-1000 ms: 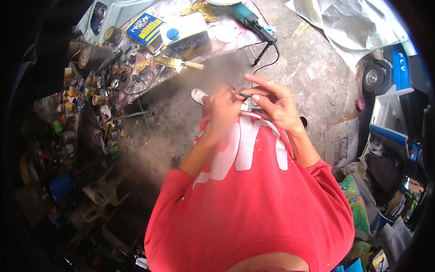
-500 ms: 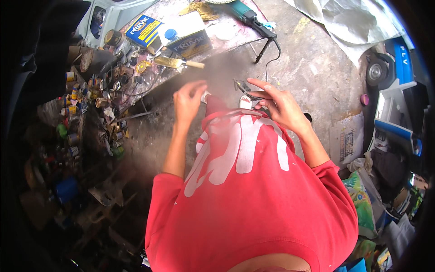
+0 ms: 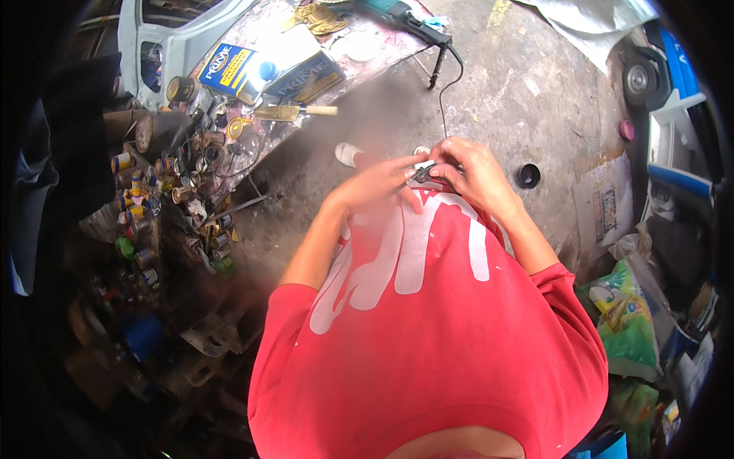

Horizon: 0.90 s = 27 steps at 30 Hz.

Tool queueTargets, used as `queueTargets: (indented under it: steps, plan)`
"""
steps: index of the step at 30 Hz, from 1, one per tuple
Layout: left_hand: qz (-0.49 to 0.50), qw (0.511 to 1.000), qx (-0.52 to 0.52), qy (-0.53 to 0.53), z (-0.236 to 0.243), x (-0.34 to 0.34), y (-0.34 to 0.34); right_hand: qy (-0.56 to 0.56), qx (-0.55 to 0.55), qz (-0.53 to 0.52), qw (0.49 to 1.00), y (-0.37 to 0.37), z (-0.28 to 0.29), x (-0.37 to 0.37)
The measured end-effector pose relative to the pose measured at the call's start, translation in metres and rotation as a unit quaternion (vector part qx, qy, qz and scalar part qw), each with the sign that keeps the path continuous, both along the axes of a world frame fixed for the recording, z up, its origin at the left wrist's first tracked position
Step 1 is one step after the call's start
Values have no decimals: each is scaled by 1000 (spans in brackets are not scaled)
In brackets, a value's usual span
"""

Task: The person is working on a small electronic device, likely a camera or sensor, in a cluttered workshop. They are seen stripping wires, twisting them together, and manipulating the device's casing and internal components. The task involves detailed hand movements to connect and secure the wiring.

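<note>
At the front of my red shirt (image 3: 459, 344), my right hand (image 3: 474, 176) has its fingers closed round a small dark object (image 3: 424, 174), too small and partly hidden to identify. Reaching in from the left, my left hand (image 3: 375, 183) has its fingers apart and stretched toward that object, the fingertips close beside it. I cannot tell whether they touch it. Below my hands, a white shoe (image 3: 347, 153) shows on the floor, with a haze or smear blurring part of the view.
A paint-spattered table (image 3: 352, 76) bears two rectangular containers (image 3: 306, 80), a brush (image 3: 317, 111) and a green power tool (image 3: 382, 17) with a cord. Cluttered cans (image 3: 141, 206) crowd the left. A black cup (image 3: 527, 176) stands on the concrete floor (image 3: 520, 92); bags (image 3: 623, 321) lie right.
My left hand left the dark object, moved left, then returned with fingers stretched toward it. My right hand keeps hold of the object. The view has shifted, bringing the black cup fully into sight.
</note>
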<state>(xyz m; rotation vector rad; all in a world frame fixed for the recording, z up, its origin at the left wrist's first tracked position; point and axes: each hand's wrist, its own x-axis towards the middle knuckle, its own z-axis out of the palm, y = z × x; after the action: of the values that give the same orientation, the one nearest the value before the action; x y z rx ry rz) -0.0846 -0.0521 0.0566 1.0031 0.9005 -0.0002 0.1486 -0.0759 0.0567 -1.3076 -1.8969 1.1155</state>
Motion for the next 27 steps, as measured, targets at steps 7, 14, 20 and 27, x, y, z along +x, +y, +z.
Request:
queueTargets:
  steps: [7,14,20,27]
  plan:
    - [212,974,-74,7,1,17,-4,36,-63,18,997,-11,0,-1]
    - [252,947,188,68,8,24,-21,118,-329,22,937,-8,-10,-3]
    - [281,914,282,77,-1,25,-37,108,-400,135,900,0,-17,2]
    - [287,763,579,-3,3,5,-41,221,-523,123,814,-4,-28,-5]
